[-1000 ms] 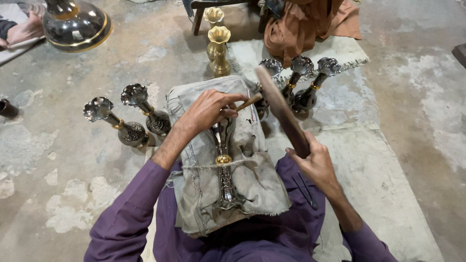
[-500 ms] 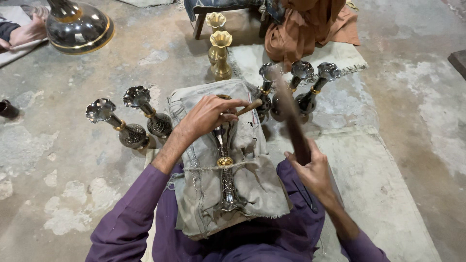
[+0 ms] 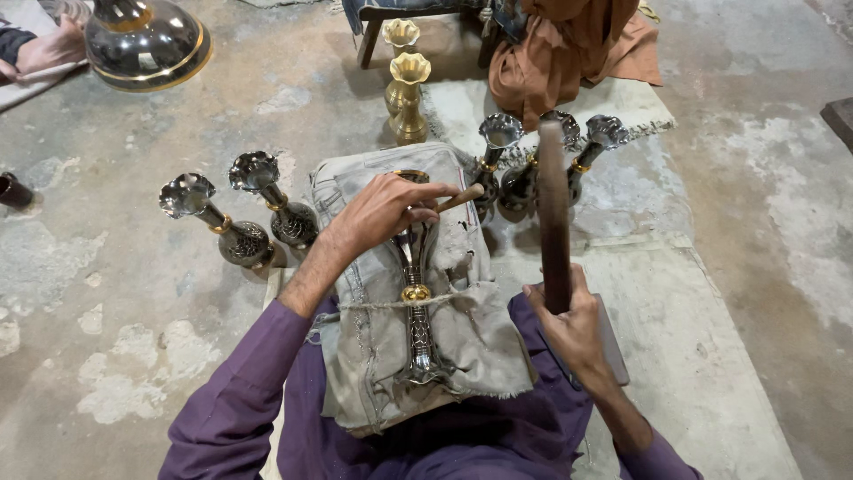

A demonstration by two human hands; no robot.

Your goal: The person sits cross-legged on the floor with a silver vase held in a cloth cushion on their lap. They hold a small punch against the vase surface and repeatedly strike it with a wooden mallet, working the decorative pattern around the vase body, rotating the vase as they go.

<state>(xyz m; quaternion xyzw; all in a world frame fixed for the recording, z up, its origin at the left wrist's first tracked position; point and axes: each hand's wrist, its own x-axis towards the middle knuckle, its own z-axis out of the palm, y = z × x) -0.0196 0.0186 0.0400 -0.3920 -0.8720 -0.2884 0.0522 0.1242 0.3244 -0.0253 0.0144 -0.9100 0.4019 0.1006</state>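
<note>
Left hand (image 3: pixel 382 213): my grip is clamped on a small wooden-handled tool (image 3: pixel 459 197), its tip set against the dark metal vase (image 3: pixel 414 293).
Right hand (image 3: pixel 573 324): my grip is clamped round a long dark wooden striker (image 3: pixel 553 213), raised upright over my lap.
Vase in hand: lying lengthwise on the grey cloth pad (image 3: pixel 471 329) across my knees, tied down with a string at its gold collar.
Risk: I judge a glancing blow could skid the tool off the curved metal and scar the pattern, or catch my left fingers; a loose string would let the vase roll.
Containers: dark vases stand on the floor left (image 3: pixel 267 200) and right (image 3: pixel 551 164), a brass vase (image 3: pixel 409 98) beyond; I cannot see inside any of them.
</note>
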